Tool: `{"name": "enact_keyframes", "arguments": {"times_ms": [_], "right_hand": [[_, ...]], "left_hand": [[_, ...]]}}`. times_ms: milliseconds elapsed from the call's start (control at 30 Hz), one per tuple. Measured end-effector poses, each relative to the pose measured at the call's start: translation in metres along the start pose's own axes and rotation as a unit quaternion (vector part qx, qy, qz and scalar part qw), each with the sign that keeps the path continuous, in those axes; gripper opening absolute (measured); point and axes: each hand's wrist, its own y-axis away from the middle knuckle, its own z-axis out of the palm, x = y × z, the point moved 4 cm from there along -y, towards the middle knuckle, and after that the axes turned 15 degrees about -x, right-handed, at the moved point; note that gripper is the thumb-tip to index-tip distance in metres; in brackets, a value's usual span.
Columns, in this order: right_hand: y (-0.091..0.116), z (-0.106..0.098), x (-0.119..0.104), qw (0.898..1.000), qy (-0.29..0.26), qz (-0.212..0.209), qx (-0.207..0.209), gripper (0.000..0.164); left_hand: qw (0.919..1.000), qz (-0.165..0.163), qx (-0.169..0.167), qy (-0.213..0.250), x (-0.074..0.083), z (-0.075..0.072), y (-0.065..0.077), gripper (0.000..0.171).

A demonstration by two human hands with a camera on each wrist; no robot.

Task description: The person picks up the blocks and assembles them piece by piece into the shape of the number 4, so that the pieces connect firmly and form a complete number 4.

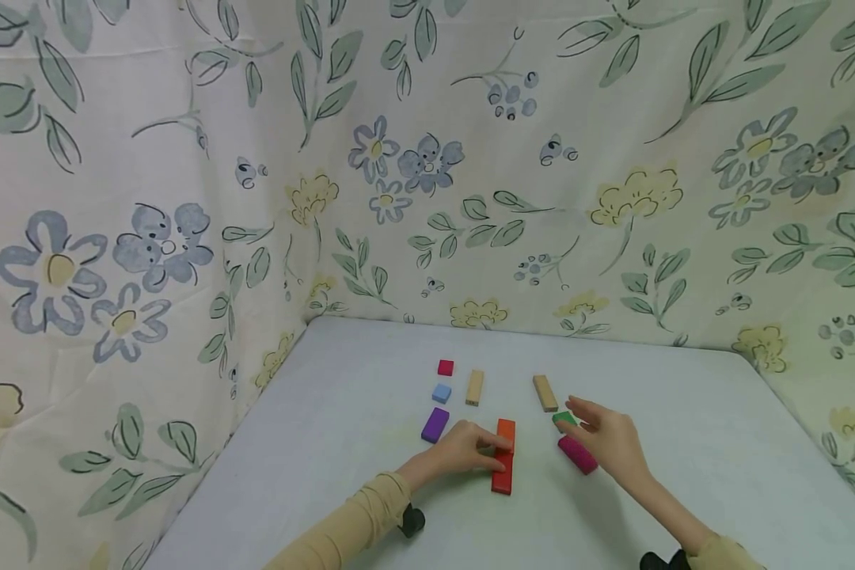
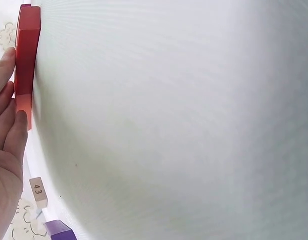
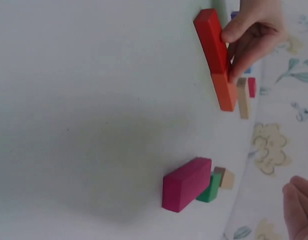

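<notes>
A red block and an orange block lie end to end in one line on the white table. My left hand touches them from the left side, its thumb at the red block and its fingertips on the orange one. In the right wrist view the two block ends meet right between thumb and fingers. My right hand hovers with loosely bent fingers and nothing in them, over a green block and a magenta block. Its fingers partly hide the green block in the head view.
Left of centre lie a purple block, a blue cube and a small red cube. One plain wooden block lies beside these, and another wooden block lies behind the green one. Floral cloth hangs behind the table.
</notes>
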Motion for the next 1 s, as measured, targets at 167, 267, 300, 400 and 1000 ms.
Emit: {"name": "enact_keyframes", "arguments": {"times_ms": [167, 267, 300, 400, 1000], "right_hand": [[-0.002, -0.011, 0.016, 1.0, 0.013, 0.013, 0.014, 0.045], [-0.003, -0.016, 0.026, 1.0, 0.018, 0.015, 0.019, 0.045], [-0.004, -0.017, 0.029, 1.0, 0.019, 0.016, 0.019, 0.045], [-0.005, -0.021, 0.038, 0.999, 0.017, 0.02, 0.018, 0.045], [-0.02, -0.013, 0.08, 0.999, 0.002, 0.007, -0.033, 0.039]], "left_hand": [[1.0, -0.001, -0.001, -0.004, 0.0, -0.001, -0.001, 0.036], [1.0, -0.004, -0.002, -0.003, 0.0, -0.001, -0.001, 0.036], [1.0, -0.005, -0.002, -0.005, 0.0, -0.001, -0.001, 0.036], [0.9999, -0.005, -0.002, -0.011, 0.001, -0.001, -0.001, 0.036], [0.9999, 0.005, -0.001, -0.009, 0.0, 0.0, 0.0, 0.036]]}}
